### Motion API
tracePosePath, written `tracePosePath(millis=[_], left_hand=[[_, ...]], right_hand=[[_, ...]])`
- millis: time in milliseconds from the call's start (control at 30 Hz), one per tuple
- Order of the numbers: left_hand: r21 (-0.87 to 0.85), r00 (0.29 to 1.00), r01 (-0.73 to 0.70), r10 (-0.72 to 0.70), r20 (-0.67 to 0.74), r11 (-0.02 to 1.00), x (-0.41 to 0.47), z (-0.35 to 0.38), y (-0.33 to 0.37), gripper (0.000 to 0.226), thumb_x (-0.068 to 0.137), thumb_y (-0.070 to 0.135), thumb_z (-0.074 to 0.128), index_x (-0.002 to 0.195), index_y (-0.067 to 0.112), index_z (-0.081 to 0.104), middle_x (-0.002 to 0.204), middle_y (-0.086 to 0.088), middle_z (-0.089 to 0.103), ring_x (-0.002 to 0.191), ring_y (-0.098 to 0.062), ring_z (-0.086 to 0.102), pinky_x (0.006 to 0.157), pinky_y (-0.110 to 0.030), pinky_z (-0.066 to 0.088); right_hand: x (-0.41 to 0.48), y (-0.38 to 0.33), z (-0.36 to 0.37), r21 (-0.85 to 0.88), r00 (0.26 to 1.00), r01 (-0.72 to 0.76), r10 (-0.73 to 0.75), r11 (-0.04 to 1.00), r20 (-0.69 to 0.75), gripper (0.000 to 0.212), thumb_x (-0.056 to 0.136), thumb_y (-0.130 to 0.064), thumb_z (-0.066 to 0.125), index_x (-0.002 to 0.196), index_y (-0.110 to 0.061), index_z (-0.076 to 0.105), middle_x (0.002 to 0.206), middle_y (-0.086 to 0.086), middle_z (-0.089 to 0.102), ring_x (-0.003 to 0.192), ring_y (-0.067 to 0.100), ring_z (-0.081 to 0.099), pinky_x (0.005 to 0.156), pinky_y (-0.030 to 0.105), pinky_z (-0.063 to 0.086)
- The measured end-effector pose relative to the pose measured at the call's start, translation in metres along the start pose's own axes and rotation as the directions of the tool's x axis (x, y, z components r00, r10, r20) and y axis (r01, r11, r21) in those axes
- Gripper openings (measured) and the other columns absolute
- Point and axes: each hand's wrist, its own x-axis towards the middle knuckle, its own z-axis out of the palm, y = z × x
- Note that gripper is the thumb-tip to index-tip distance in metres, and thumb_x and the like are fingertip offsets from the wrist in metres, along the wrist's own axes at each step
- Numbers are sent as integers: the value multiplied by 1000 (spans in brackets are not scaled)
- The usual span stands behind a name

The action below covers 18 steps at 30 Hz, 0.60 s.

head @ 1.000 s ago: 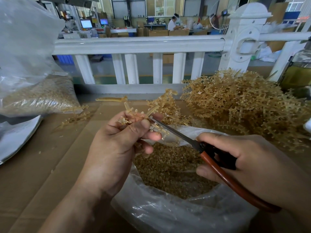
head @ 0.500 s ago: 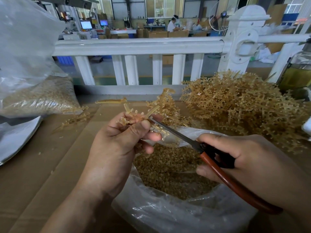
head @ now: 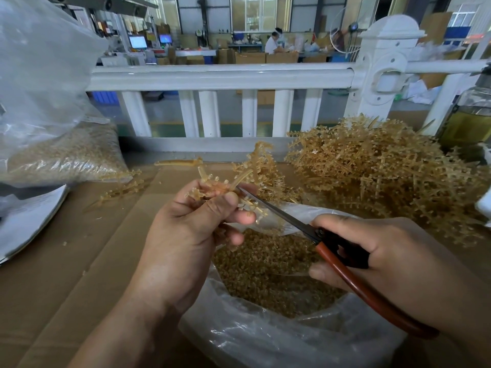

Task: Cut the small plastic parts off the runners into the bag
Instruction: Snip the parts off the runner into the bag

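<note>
We snip little parts off a runner over the bag, and almost nothing has moved since half a second ago.

Our left hand (head: 186, 235) still sits in the middle of the picture, with thumb and fingers pinching a tan runner (head: 215, 188). Our right hand (head: 385, 256), at the lower right, is still curled round the red handles of the scissors (head: 281, 214). The blade tips touch the runner just beside our left thumb, as before. We cannot tell how far apart the blades are. The clear bag (head: 265, 338) lies open right under both hands, and the cut-off parts (head: 265, 266) lie inside it. The big pile of runners (head: 372, 168) at the upper right has not changed. A second full bag (head: 61, 155) stays at the upper left on the cardboard (head: 79, 261).
</note>
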Motion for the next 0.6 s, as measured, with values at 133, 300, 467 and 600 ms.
tracePosePath(millis=[133, 300, 467, 600], left_hand=[[22, 999, 15, -14, -29, 1000, 2, -2, 1, 10, 83, 16, 67, 79, 22, 74, 105, -16, 76, 70, -17, 72, 51, -24, 50], [73, 999, 33, -32, -16, 997, 1, -1, 0, 16, 79, 14, 66, 71, 26, 73, 99, -15, 77, 69, -18, 72, 50, -24, 50], [79, 999, 28, -27, -17, 996, 2, 1, -5, 3, 82, 15, 68, 84, 16, 71, 82, -15, 75, 65, -21, 71, 49, -24, 50], [52, 999, 31, -29, -37, 998, 2, 3, -6, 10, 85, 23, 66, 89, 14, 67, 89, -16, 75, 69, -22, 72, 50, -25, 51]], right_hand=[[0, 2, -4, 84, 1000, -21, 21, 996, -7, 63, 64, -92, 51, 113, -53, 57, 84, -21, 70, 69, -4, 66, 62, 16, 50], [-1, -1, -10, 218, 1000, 0, 1, 976, -2, 53, 65, -93, 54, 113, -71, 52, 81, -18, 70, 65, -3, 67, 57, 15, 51], [1, -1, -3, 178, 994, -9, -10, 984, 109, 64, 62, -96, 50, 115, -61, 54, 89, -18, 69, 74, -2, 68, 62, 21, 52], [1, 0, -2, 139, 995, -21, 7, 990, 102, 70, 64, -96, 48, 115, -49, 56, 89, -15, 69, 72, 0, 66, 66, 25, 51]])
